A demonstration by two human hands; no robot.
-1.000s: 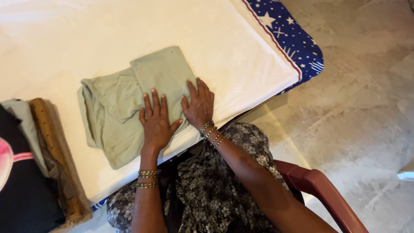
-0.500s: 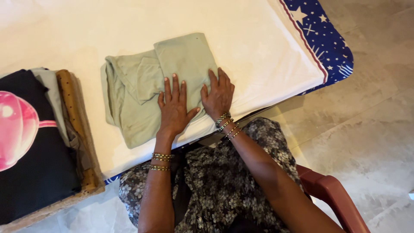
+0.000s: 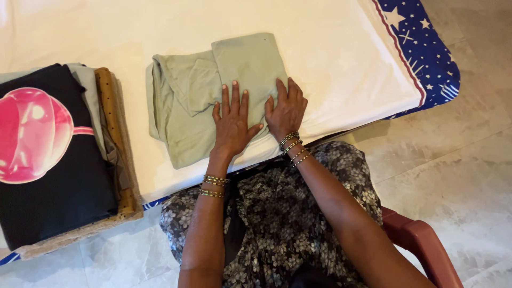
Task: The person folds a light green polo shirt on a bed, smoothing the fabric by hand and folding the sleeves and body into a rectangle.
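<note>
Both hands lay flat on a folded pale green garment (image 3: 224,85) on the white-covered worktop (image 3: 330,58): the left hand (image 3: 231,125) with fingers slightly spread, the right hand (image 3: 287,110) beside it, fingers together. A stack of folded clothes (image 3: 48,154) sat well to the left.

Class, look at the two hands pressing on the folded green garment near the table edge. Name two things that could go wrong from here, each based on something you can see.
1. The green garment lies close to the near edge of the white-covered table; a pull toward the body might drag it off.
2. The left hand and right hand press only its near right part, so the loose folds at the left may slip open.
</note>
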